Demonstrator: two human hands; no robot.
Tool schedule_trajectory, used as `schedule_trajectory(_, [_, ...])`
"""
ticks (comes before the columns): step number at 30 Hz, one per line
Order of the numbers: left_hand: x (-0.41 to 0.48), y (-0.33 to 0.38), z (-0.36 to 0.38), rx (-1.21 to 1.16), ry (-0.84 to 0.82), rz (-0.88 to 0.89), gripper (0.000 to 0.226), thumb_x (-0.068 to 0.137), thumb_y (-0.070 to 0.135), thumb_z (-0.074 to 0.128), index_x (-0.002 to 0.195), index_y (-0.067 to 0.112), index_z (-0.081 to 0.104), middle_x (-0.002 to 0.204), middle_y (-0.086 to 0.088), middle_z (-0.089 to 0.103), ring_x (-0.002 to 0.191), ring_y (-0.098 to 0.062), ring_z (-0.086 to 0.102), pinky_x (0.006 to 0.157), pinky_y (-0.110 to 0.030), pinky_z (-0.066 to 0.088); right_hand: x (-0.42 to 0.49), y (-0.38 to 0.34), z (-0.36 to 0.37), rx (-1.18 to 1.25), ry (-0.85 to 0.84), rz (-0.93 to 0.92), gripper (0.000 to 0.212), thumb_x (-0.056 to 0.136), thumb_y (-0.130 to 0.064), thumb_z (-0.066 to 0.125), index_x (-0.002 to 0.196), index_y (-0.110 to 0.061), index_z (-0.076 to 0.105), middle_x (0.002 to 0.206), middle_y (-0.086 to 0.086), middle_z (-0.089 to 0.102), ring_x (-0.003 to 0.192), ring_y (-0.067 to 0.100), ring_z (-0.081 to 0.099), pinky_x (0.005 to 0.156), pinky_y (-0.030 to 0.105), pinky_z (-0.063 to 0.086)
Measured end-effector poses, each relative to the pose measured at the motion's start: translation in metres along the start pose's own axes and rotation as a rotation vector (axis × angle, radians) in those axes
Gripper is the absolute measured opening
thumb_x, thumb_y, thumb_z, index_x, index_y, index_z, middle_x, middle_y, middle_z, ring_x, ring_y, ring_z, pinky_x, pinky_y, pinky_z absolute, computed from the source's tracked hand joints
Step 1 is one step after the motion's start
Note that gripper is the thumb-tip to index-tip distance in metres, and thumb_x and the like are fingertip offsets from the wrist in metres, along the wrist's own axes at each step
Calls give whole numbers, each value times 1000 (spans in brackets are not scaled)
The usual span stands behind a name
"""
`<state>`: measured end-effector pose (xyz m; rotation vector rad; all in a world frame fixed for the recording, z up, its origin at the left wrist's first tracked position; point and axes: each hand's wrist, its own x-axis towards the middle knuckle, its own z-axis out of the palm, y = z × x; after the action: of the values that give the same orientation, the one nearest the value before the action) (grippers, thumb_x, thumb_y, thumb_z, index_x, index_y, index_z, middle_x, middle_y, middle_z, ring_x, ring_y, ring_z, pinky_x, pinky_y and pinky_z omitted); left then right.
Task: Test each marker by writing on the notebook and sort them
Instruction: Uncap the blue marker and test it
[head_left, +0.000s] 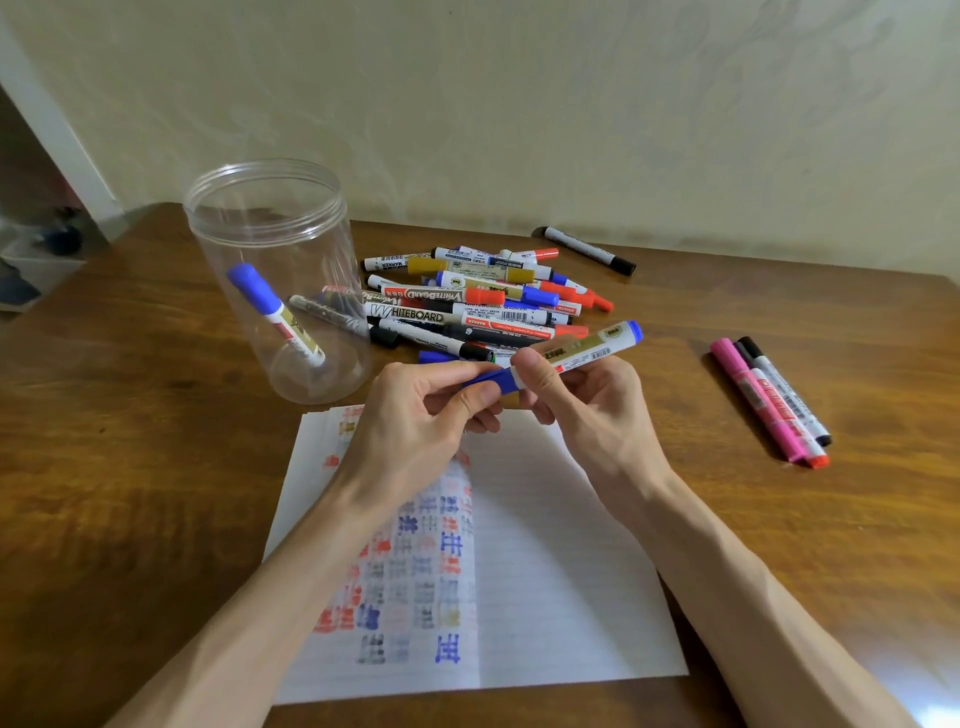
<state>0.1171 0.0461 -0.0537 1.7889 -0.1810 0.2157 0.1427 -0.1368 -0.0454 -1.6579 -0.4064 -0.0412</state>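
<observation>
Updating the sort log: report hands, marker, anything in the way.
Left hand pinches the blue cap, right hand grips the blue marker by its barrel. Marker held above the notebook, cap against barrel. Nothing between marker and page.

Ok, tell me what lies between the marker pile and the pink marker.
Bare table between the marker pile and the pink marker, in the head view; only the held blue marker pokes its end toward that gap.
</observation>
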Motion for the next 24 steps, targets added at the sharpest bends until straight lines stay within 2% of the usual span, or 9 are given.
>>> schedule_trajectory(2, [1, 1, 0, -2, 9, 15, 20, 96, 12, 70, 114, 18, 77, 82, 7, 79, 76, -14, 76, 72, -22, 60, 0, 1, 0, 9, 19, 19, 21, 103, -30, 65, 95, -12, 72, 77, -6, 69, 67, 14, 58, 62, 26, 47])
schedule_trajectory(5, [-1, 0, 2, 49, 53, 48, 27, 93, 12, 74, 120, 12, 77, 91, 6, 80, 83, -12, 77, 78, -27, 63, -2, 2, 10, 117, 65, 160, 36, 101, -39, 68, 92, -5, 71, 77, 7, 66, 68, 19, 54, 65, 33, 44])
schedule_trajectory(7, [-3, -2, 1, 99, 69, 73, 29, 91, 13, 77, 121, 14, 77, 95, 7, 80, 86, -9, 77, 82, -31, 63, -2, 1, 15, 180, 119, 256, 36, 98, -42, 71, 89, -7, 72, 75, 9, 65, 65, 18, 52, 63, 31, 44])
schedule_trajectory(9, [-4, -4, 2, 134, 86, 93, 30, 90, 14, 78, 119, 16, 77, 95, 7, 80, 84, -7, 76, 80, -34, 64, -1, 0, 15, 170, 159, 263, 32, 97, -41, 72, 82, -13, 71, 67, 4, 62, 59, 14, 50, 56, 26, 43])
schedule_trajectory(13, [-6, -5, 6, 150, 62, 40, 28, 95, 18, 73, 122, 17, 76, 86, 5, 79, 79, -9, 76, 72, -39, 65, -2, -1, 13, 94, 129, 189, 33, 99, -36, 71, 86, -6, 71, 66, 2, 64, 57, 11, 53, 54, 24, 44])
schedule_trajectory(15, [-3, -8, -5, 101, 82, -7, 25, 97, 17, 70, 121, 17, 76, 82, 2, 79, 77, -14, 76, 73, -40, 64, 4, -1, -2, 118, 240, 204, 31, 100, -32, 70, 80, -9, 67, 63, -2, 60, 56, 10, 50, 56, 25, 41])
schedule_trajectory(18, [6, -13, -28, 62, 197, -35, 24, 96, 15, 69, 119, 22, 71, 86, 4, 79, 77, -15, 76, 75, -30, 63, 15, -1, -43, 180, 473, 254, 35, 99, -36, 72, 68, -19, 69, 62, -5, 56, 58, 9, 45, 62, 29, 39])
schedule_trajectory(20, [8, -10, -25, 52, 199, -31, 24, 97, 16, 69, 120, 18, 73, 87, 4, 79, 76, -15, 76, 72, -27, 63, 14, -2, -43, 131, 427, 273, 30, 99, -37, 72, 76, -18, 72, 63, -6, 59, 58, 7, 49, 59, 24, 43])
schedule_trajectory(24, [4, -9, -7, 107, 165, 13, 27, 98, 16, 68, 124, 12, 73, 90, 5, 78, 73, -13, 75, 65, -19, 58, 4, -1, -10, -24, 263, 222, 24, 98, -22, 73, 83, -3, 73, 59, -4, 64, 52, 7, 52, 50, 20, 42])
